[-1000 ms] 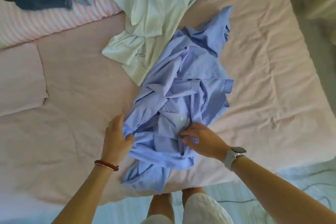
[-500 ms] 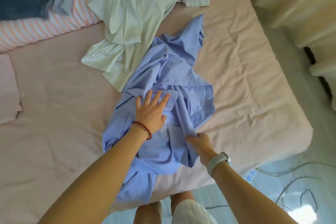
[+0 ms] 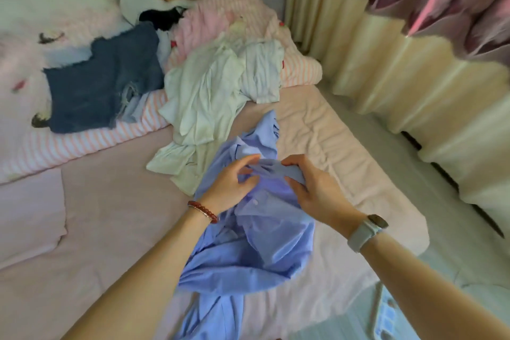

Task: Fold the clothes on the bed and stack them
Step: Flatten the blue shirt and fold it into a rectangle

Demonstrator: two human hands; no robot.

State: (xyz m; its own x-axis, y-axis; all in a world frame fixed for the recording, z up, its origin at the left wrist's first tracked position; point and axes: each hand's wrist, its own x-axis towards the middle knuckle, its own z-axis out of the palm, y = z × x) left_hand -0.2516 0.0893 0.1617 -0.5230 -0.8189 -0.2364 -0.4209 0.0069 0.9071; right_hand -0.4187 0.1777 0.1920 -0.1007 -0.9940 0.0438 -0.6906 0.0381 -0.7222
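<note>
While the blue shirt [image 3: 259, 232] lies in a crumpled heap near the front edge of the bed [image 3: 110, 215], with one end hanging over the side, its top part is being held by both hands. The left hand [image 3: 231, 185] rests on the cloth with its fingers bent, and a small fold seems to be pinched between thumb and fingers. The right hand [image 3: 317, 190] has its fingers curled round a bunched bit of the shirt, so this grip is closed on the cloth. The step in hand looks like finding the collar or the shoulders, so that the shirt can be opened out flat. To do this well, the two shoulder corners should be found first, then the shirt should be lifted and shaken gently, so the sleeves are not left tangled inside. It should be laid down on a bare part of the bed, away from the pale green shirt [image 3: 201, 107] that touches it at the far side. The wrinkles should be smoothed out before any fold is made. Nothing has been folded or stacked yet, it seems.
</note>
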